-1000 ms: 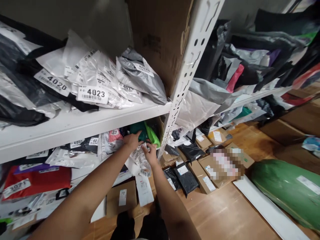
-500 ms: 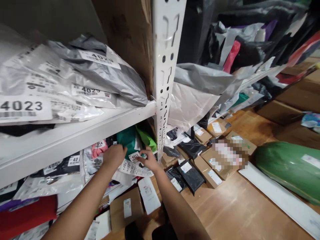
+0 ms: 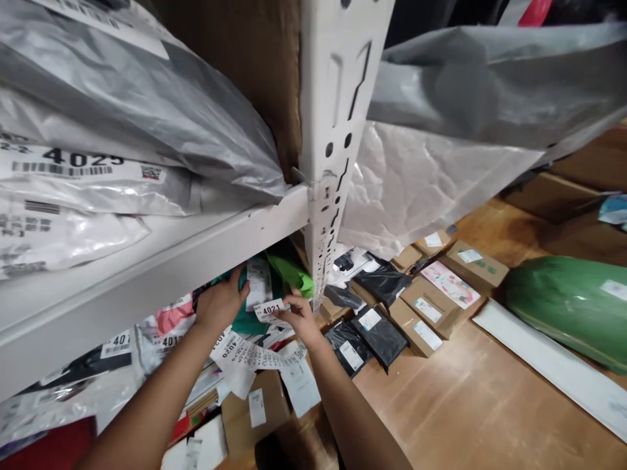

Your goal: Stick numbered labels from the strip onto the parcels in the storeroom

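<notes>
Under the lower shelf, my left hand (image 3: 220,303) grips the edge of a teal plastic parcel (image 3: 249,322), its fingers partly hidden. A white shipping label (image 3: 258,282) shows on that parcel. My right hand (image 3: 300,318) pinches a white sticker label (image 3: 269,311) printed 4021, held close over the parcel. A printed label strip (image 3: 255,356) with 4020 on it hangs in a curl below both hands. Just behind my right hand lies a bright green bag (image 3: 292,274).
A white perforated shelf post (image 3: 337,130) stands right of my hands, and a white shelf edge (image 3: 196,251) runs above them. Grey mailer bags (image 3: 196,111) lie on that shelf. Cartons (image 3: 434,303), black parcels (image 3: 379,336) and a large green bundle (image 3: 568,307) are on the floor.
The view has moved closer to the post and shelf. The teal parcel now shows its white shipping label between my hands. The 4021 label stays in my right hand.
</notes>
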Available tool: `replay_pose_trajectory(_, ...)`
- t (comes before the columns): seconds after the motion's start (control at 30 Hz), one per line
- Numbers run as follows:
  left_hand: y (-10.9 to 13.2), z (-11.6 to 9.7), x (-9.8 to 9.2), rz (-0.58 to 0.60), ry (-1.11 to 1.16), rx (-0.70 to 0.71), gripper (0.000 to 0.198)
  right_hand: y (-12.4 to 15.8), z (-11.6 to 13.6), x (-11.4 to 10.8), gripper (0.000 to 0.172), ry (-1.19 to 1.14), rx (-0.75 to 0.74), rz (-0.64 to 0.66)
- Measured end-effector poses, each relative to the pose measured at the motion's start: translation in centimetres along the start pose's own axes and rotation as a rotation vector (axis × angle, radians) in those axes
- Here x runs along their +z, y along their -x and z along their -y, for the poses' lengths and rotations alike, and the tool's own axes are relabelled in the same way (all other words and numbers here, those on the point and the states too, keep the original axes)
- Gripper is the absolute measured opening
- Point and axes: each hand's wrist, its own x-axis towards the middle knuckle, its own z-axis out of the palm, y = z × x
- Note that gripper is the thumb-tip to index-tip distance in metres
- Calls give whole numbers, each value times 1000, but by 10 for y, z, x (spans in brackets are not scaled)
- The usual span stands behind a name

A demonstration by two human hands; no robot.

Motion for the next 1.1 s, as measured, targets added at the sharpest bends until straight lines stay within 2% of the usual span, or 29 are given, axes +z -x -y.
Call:
replay_pose_trajectory(0.33, -2, -3, 2, -2, -14, -1, 55, 1, 14, -3, 18, -128, 82, 11)
replay_pose_trajectory(0.8, 2, -4, -2, 43, 13, -29, 53, 2, 17, -6, 18, -192, 148, 5)
replay_pose_trajectory(1.0, 1, -5, -1, 46, 24, -32, 54, 3, 12, -6, 17, -228, 180, -13)
replay_pose_trajectory(1.1, -2, -7, -8, 61, 23, -10, 55, 9, 6, -3, 22, -250, 199, -32)
